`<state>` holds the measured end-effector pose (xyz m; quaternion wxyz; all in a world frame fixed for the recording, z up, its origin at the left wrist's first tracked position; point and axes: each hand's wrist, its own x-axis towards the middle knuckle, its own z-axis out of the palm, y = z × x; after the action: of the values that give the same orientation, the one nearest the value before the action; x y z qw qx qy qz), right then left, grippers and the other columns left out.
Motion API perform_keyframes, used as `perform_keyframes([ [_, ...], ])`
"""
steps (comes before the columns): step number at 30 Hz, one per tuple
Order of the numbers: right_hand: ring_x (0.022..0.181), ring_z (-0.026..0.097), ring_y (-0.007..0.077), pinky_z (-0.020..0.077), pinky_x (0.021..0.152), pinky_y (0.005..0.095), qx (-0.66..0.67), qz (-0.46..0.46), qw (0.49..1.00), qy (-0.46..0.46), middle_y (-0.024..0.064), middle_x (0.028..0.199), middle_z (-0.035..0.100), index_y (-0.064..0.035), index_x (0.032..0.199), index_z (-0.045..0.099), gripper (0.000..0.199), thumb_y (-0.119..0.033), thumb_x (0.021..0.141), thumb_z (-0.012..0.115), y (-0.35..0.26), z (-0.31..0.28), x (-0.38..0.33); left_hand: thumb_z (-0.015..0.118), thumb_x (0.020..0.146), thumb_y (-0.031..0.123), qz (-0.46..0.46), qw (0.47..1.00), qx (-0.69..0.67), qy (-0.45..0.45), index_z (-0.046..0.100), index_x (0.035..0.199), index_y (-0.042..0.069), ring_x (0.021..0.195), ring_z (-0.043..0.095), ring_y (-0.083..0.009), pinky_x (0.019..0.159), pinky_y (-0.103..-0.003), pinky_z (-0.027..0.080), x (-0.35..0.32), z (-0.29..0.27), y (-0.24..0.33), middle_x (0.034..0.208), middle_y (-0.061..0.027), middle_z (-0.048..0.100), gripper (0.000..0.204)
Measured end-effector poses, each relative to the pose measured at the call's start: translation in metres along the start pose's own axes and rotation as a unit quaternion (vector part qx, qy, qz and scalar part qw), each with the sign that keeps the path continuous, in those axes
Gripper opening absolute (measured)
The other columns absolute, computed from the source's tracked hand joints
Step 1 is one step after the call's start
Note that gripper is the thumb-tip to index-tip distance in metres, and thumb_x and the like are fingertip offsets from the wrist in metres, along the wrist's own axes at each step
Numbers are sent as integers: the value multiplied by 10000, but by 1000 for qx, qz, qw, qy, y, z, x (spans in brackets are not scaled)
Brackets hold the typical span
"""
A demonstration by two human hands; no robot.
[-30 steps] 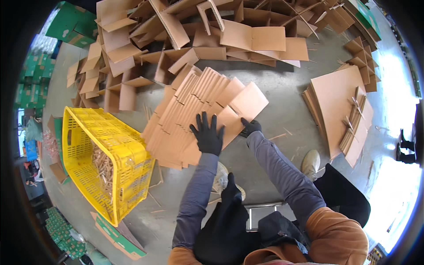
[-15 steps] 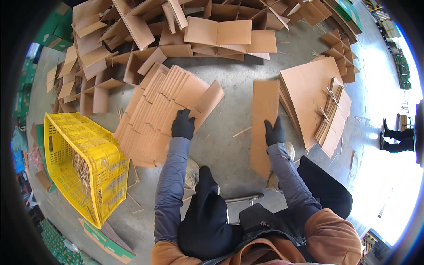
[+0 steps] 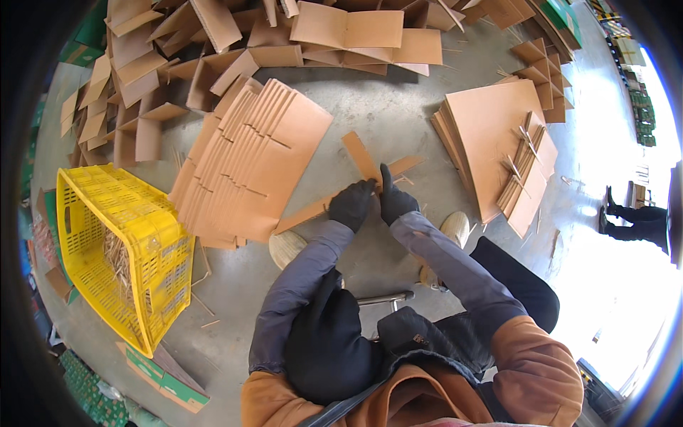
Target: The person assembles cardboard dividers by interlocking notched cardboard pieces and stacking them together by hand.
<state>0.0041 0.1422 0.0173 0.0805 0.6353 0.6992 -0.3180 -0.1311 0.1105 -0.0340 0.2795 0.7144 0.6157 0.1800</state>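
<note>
A grey concrete floor [image 3: 398, 114] is seen throughout — littered with thin slivers. Left of it a yellow slatted crate [image 3: 117, 249] is tipped on its side. Beyond the crate, flattened cardboard [image 3: 213, 43] is heaped. Far right of the crate, daylight glares — a doorway perhaps.

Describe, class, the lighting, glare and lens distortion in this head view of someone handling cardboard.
Head view: strong fisheye bending, the yellow crate and cardboard stacks curving toward a black rim; daylight glare washes out the floor at right, near a standing person's legs; the centre is evenly lit and sharp, where the gloved left hand and right hand grip a cardboard strip.
</note>
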Motion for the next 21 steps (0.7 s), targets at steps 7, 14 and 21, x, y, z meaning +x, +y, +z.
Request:
perform_keyframes([
  [7,640,622,372,445,559,487,16,68,995,73,204,725,633,-254,1441,-17,825,-228,850,558,27,11,36,596,820,352,-194,942,-126,241,527,1133,110,895,599,-300,741,-401,478,11,-72,-83,1037,-120,606,401],
  [14,854,593,433,465,692,484,9,197,976,89,252,923,621,-75,1241,382,506,-326,846,574,109,27,-34,771,618,405,-276,903,307,116,478,1040,125,1015,463,-262,744,-418,422,16,-95,-128,1085,-71,452,585],
  [21,815,588,446,468,684,488,301,4,906,299,241,893,628,-110,1162,441,401,-336,853,565,45,-43,-45,527,818,161,-140,981,-115,69,543,979,84,912,578,-346,786,-432,452,8,-48,-81,986,-161,594,179],
])
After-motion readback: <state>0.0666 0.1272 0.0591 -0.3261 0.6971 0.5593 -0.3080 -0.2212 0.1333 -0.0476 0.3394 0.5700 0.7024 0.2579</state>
